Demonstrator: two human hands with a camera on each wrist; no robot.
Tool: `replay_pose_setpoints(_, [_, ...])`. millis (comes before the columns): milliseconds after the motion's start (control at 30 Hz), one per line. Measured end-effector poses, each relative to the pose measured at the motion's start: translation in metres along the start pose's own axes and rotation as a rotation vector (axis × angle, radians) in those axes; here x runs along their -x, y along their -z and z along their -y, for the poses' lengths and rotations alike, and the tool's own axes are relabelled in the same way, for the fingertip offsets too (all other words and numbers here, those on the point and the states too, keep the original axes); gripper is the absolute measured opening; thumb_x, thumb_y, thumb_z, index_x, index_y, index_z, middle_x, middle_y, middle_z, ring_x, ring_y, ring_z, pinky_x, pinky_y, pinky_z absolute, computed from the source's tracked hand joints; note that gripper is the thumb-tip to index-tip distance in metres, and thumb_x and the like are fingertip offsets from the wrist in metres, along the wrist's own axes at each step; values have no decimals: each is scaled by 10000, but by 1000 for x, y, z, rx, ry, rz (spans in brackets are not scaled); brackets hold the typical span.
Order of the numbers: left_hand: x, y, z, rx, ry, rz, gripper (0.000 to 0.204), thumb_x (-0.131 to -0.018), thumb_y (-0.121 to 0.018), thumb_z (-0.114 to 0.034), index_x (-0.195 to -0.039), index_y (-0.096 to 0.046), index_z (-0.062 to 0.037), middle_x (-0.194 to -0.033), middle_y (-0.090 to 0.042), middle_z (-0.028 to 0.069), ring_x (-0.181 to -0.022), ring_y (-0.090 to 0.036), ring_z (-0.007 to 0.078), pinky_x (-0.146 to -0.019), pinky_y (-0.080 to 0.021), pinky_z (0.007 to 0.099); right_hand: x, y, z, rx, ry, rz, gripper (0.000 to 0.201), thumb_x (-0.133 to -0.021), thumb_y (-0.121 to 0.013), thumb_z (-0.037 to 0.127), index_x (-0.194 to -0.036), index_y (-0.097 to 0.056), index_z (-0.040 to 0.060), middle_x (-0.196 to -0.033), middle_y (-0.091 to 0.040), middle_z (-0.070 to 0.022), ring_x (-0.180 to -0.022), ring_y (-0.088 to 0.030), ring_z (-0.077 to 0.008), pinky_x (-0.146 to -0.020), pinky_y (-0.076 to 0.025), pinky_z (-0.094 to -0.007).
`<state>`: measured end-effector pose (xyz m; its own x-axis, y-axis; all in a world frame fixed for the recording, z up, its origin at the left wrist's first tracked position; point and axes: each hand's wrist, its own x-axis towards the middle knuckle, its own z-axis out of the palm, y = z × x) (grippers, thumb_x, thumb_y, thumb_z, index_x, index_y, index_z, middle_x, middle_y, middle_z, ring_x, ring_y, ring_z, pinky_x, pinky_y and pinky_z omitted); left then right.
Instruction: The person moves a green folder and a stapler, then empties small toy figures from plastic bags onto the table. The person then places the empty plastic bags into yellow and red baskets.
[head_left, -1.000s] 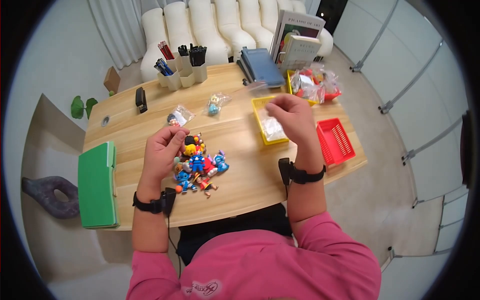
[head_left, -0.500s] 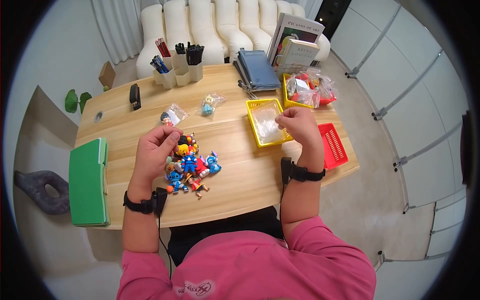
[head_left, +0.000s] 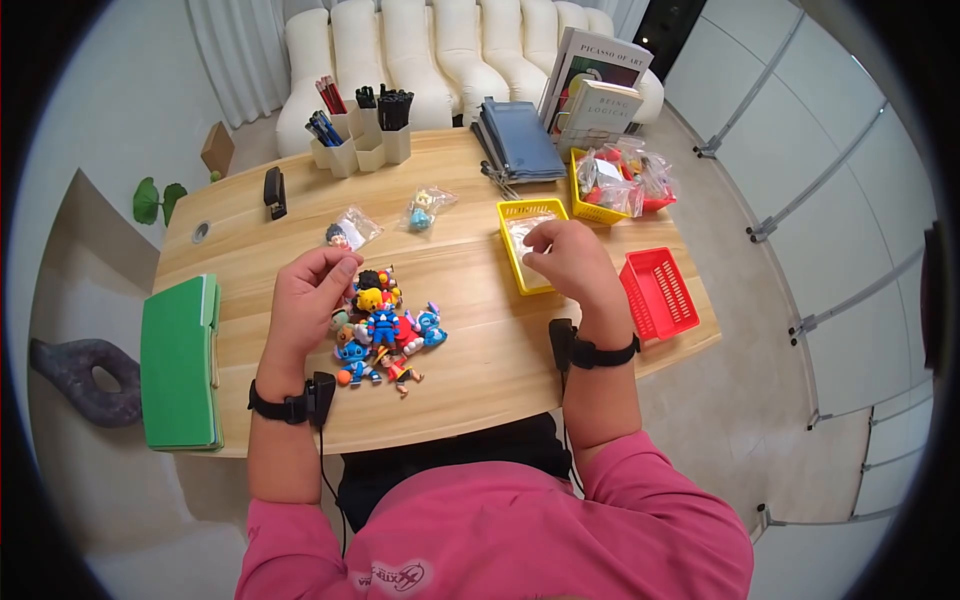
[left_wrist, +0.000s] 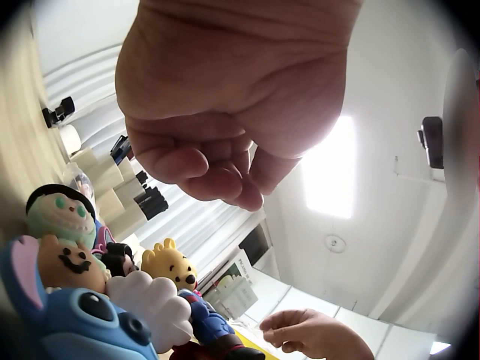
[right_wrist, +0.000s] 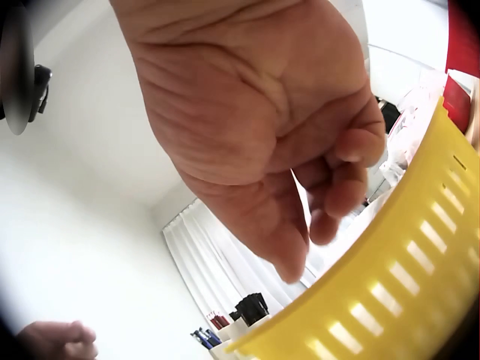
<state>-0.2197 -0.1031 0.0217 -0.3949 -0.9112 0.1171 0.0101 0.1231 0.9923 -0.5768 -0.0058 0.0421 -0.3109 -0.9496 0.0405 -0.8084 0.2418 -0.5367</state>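
Observation:
My left hand (head_left: pixel 315 300) hovers at the left side of a pile of toy figures (head_left: pixel 383 325), its fingers loosely curled and thumb near the fingertips; nothing shows between them. The pile holds a yellow bear figure (left_wrist: pixel 171 264) and a blue big-eared figure (left_wrist: pixel 90 322), among several others. Over the yellow basket (head_left: pixel 511 258) is my right hand (head_left: pixel 575 265), fingers bent downward, thumb apart from them. Clear plastic bags (head_left: pixel 528 226) lie inside that basket, partly covered by the hand. In the right wrist view, the fingertips are right at the slotted basket's rim (right_wrist: pixel 360 259), with nothing gripped.
Two bagged figures (head_left: pixel 352 230) lie behind the pile. A red basket (head_left: pixel 660 290) stands at the right, and a yellow basket of bagged toys (head_left: pixel 598 212) behind it. Pen holders (head_left: pixel 368 150), a stapler (head_left: pixel 275 192), blue folders (head_left: pixel 522 140), books (head_left: pixel 598 105) and a green folder (head_left: pixel 180 360) line the edges.
My right hand has moved left and lower, from the right side of the yellow basket to over its opening. The left hand stays almost where it was beside the figures.

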Motion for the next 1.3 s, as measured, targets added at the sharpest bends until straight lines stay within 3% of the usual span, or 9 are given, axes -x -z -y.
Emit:
replay_pose_setpoints(67, [-3,6,0,-24,2,-19,188,-1035,-709,-183,-1090,-754,-9,-806,-676,-21,-687,-572,42,-602,-451,208,1,-3,-2,5,30,-9,245,-851,-772,202,-1054,-792,65,-947,-776,-118,-910,-738,-314,-833,-580,-394])
replay_pose_setpoints(133, [-10,16,4,-48,2,-49,192,-1036,-707,-186,-1092,-756,-9,-817,-686,-22,-702,-578,44,-620,-459,215,-1,-4,-3,-173,142,-294,210,-871,-769,186,-1029,-795,49,-887,-772,-128,-821,-741,-291,-774,-584,-377])
replay_pose_setpoints(200, [-24,29,27,-113,-96,-157,216,-1042,-696,-193,-1103,-751,7,-870,-717,-14,-771,-613,60,-707,-501,228,3,4,16,-471,116,-423,210,-923,-796,173,-1008,-777,-18,-807,-744,-58,-727,-678,-110,-667,-538,-265])
replay_pose_setpoints(300, [-38,57,57,-389,-183,-221,268,-1016,-720,-244,-1161,-750,-21,-1157,-724,146,-1074,-664,243,-959,-516,350,4,-3,19,-1058,268,-230,153,-946,-800,115,-1012,-752,-15,-831,-726,-28,-709,-638,-81,-627,-488,-207])
replay_pose_setpoints(433, [-43,65,79,-603,-77,-179,329,-983,-740,-331,-1257,-759,-149,-1490,-558,301,-1436,-492,418,-1171,-401,437,4,-15,25,-1203,306,108,157,-967,-775,162,-999,-755,9,-814,-704,-21,-672,-584,-56,-593,-438,-200])
replay_pose_setpoints(533, [-48,60,74,-557,-31,-22,318,-987,-729,-350,-1270,-768,-211,-1565,-495,287,-1493,-428,433,-1208,-364,430,6,-31,44,-1148,260,261,173,-975,-765,188,-1001,-755,17,-795,-688,-6,-669,-565,-51,-592,-432,-204])
replay_pose_setpoints(767, [-55,55,83,-679,5,70,287,-983,-722,-265,-1255,-776,-191,-1543,-531,246,-1414,-524,373,-1183,-398,441,11,-57,62,-1033,157,572,215,-981,-776,250,-1046,-753,47,-816,-682,35,-685,-549,-25,-602,-434,-210])
replay_pose_setpoints(933, [-46,47,64,-342,-18,134,327,-960,-678,-30,-1281,-714,17,-1456,-595,167,-1303,-600,263,-1114,-466,347,11,-61,62,-1085,110,607,218,-991,-760,252,-1060,-749,45,-822,-684,23,-663,-531,-32,-594,-421,-214])
replay_pose_setpoints(1300, [-17,16,4,70,-168,202,510,-990,-641,3,-1493,-560,-12,-1577,-464,80,-1400,-520,214,-1170,-418,358,11,-56,61,-1128,1,714,282,-1023,-715,275,-1165,-717,32,-943,-745,-40,-717,-643,-71,-586,-469,-221])
